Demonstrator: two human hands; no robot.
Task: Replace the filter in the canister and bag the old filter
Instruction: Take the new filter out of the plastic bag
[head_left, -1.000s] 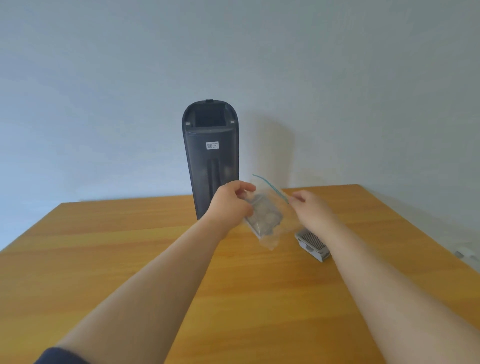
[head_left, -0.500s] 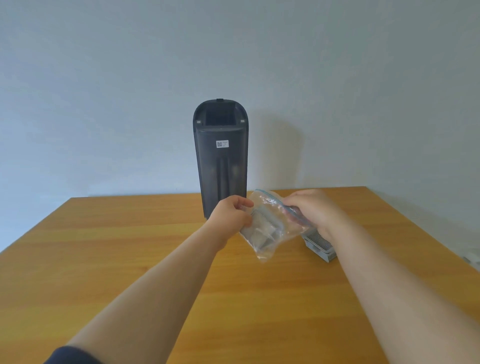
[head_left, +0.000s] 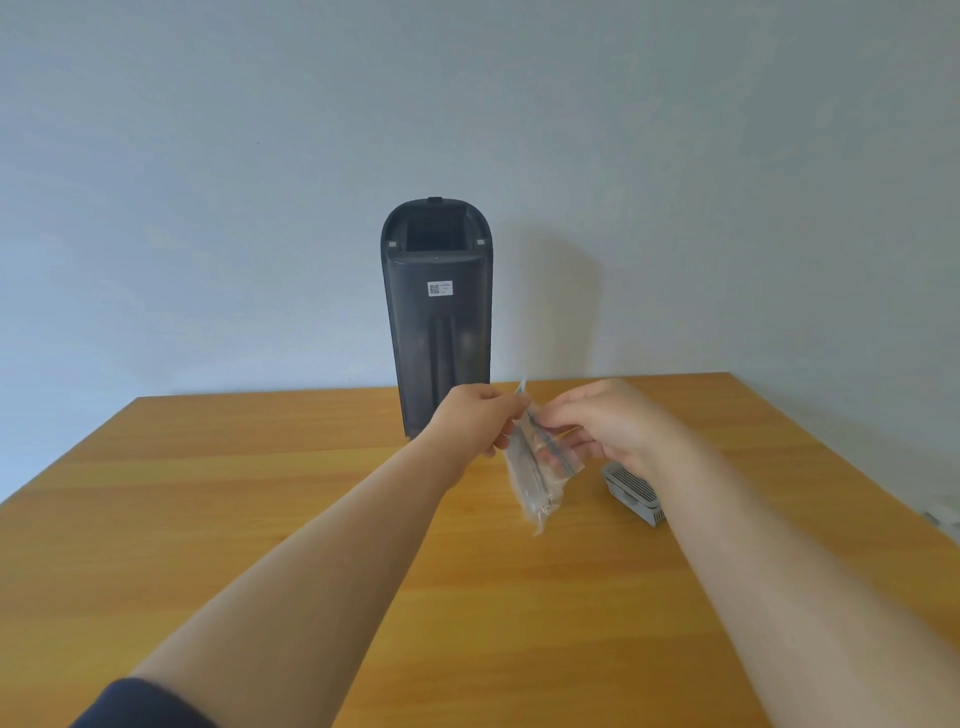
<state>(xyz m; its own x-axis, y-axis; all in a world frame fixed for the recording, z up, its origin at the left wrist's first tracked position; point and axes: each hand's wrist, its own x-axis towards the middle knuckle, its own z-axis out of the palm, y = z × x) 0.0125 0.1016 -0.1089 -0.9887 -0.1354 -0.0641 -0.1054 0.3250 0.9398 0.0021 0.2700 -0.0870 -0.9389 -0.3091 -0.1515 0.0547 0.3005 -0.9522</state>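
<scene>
A clear zip bag (head_left: 537, 467) with a grey filter inside hangs in the air between my hands, above the table. My left hand (head_left: 475, 423) pinches the bag's top left edge. My right hand (head_left: 608, 426) pinches the zip strip from the right. The dark grey canister (head_left: 439, 312) stands upright behind my hands, its top slot open and dark. A second grey filter (head_left: 631, 491) lies on the table, partly hidden by my right forearm.
The wooden table (head_left: 260, 493) runs to a pale wall behind the canister. Its right edge falls away near a small white object (head_left: 943, 514) on the floor side.
My hands have drawn closer together and the bag has turned edge-on and narrower. My right hand has slid along the zip strip toward the left.
</scene>
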